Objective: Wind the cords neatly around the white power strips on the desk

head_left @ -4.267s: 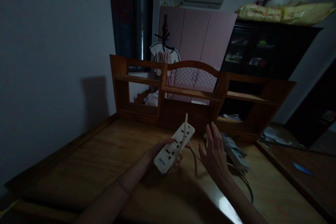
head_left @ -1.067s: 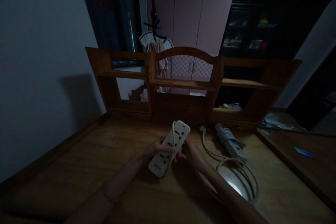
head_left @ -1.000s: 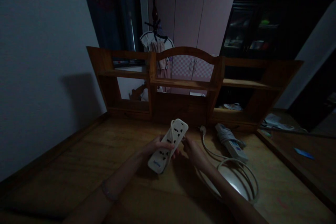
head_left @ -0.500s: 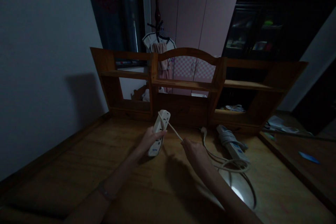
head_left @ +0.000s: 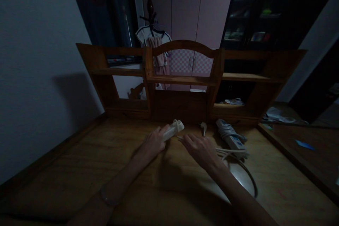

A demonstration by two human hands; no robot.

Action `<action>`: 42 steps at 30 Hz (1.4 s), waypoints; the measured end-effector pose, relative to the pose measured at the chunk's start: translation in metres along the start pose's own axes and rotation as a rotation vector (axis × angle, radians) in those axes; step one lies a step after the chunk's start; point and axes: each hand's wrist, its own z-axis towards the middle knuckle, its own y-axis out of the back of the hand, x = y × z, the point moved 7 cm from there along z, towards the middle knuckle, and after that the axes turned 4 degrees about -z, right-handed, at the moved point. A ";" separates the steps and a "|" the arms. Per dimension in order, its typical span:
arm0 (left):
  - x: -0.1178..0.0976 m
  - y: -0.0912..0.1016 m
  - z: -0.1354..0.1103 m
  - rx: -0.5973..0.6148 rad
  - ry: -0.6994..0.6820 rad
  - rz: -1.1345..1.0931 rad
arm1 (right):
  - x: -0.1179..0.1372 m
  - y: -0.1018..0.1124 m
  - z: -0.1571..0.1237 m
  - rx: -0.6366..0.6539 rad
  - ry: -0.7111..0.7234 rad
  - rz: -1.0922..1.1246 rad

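Your left hand (head_left: 153, 142) grips power strip (head_left: 170, 131); your right hand (head_left: 200, 149) pinches cord (head_left: 230, 150); wrapped strip (head_left: 236, 142) lies right of both hands.

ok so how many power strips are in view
2. One power strip is in the grip of the left hand; a second strip lies on the desk at the right, with a grey cord wound around it. Others could be hidden in the dim areas.

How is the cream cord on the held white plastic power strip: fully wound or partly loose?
Partly loose: the cord crosses the strip, but lengths trail beyond the right hand.
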 end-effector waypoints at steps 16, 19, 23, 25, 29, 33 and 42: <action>-0.028 -0.012 -0.013 0.052 -0.252 0.042 | -0.026 0.000 0.000 0.156 0.063 0.217; -0.031 -0.010 -0.013 0.055 -0.311 0.078 | -0.029 -0.001 0.001 0.213 -0.012 0.363; -0.044 -0.005 -0.017 0.101 -0.443 0.091 | -0.035 0.002 0.000 0.215 -0.045 0.527; -0.054 -0.002 -0.022 0.121 -0.517 0.100 | -0.043 0.004 -0.001 0.174 -0.063 0.585; -0.074 0.001 -0.032 0.102 -0.656 0.042 | -0.065 0.002 -0.003 0.081 -0.197 0.745; -0.078 0.008 -0.038 -0.026 -0.720 -0.072 | -0.069 -0.002 -0.003 0.102 -0.281 1.056; -0.071 0.016 -0.051 -0.146 -0.788 -0.174 | -0.046 -0.012 0.004 0.324 -0.227 1.463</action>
